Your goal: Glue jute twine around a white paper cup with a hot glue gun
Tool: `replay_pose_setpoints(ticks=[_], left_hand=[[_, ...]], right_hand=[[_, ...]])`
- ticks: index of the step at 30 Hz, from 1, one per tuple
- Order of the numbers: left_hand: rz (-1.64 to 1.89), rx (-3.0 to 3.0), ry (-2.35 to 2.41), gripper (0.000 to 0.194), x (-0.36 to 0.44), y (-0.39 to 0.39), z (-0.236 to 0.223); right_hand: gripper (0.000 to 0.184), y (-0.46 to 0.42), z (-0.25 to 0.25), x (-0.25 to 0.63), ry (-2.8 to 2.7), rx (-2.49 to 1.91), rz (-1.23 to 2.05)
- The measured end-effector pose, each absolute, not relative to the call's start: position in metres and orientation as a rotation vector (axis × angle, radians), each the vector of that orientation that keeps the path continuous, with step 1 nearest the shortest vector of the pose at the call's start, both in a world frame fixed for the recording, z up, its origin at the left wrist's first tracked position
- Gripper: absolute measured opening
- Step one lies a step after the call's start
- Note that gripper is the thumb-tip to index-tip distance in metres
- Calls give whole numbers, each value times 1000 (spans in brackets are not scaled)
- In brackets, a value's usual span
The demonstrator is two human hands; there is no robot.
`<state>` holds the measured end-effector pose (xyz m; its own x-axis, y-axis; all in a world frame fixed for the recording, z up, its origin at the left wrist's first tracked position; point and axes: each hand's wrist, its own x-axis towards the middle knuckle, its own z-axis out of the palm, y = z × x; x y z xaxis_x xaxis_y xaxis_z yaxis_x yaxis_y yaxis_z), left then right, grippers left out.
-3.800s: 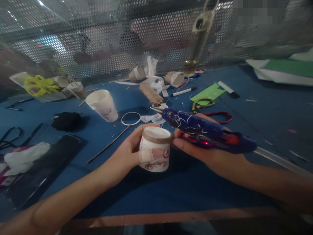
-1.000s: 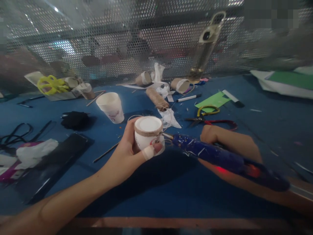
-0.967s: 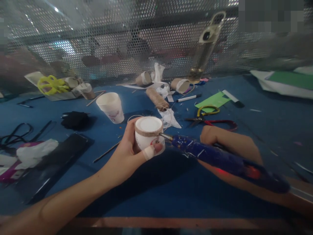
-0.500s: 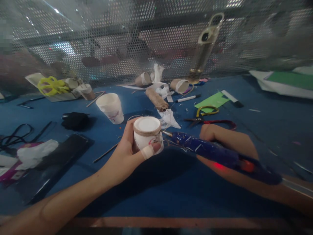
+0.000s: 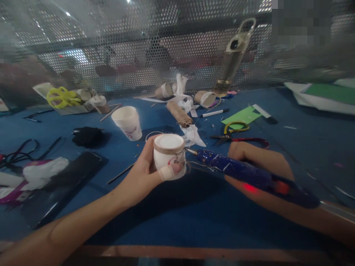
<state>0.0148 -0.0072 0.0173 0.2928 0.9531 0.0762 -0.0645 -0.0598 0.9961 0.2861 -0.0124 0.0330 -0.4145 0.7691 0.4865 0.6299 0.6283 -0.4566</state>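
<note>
A white paper cup (image 5: 169,160), upside down, is held in my left hand (image 5: 148,159), whose fingers wrap its far side while the bandaged thumb presses the front. Brown twine (image 5: 169,150) rings the cup near its upturned base, and a loose strand hangs on the right. My right hand (image 5: 257,162) grips a dark blue hot glue gun (image 5: 238,170) with a red light glowing below it. The gun's metal nozzle points left, at or very near the twine; whether it touches cannot be told. Most of my right fingers are hidden behind the gun.
Stacked paper cups (image 5: 127,123) stand behind my left hand. Farther back lie a twine roll (image 5: 179,114), a marker (image 5: 215,113), green paper (image 5: 241,116) and red-and-yellow-handled cutters (image 5: 231,136). Yellow scissors (image 5: 62,98) rest at left, and a black flat case (image 5: 69,181) lies near my left forearm.
The view has shifted slightly, so everything sits a little farther right. Both hands keep their grips, and the nozzle stays beside the twine band.
</note>
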Motion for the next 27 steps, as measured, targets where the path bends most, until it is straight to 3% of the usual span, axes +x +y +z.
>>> replay_pose_setpoints(ticks=[9,18,27], left_hand=[[1031,1342,909,50,14,-9,16],[1027,1322,848,57,9,-4,12],[1014,1299,843,47,10,-4,11]], right_hand=[[23,-22,33,280,-2152,-1127,272],[22,-15,35,285,-2128,-1111,304],[24,-15,32,285,-2155,-1082,301]])
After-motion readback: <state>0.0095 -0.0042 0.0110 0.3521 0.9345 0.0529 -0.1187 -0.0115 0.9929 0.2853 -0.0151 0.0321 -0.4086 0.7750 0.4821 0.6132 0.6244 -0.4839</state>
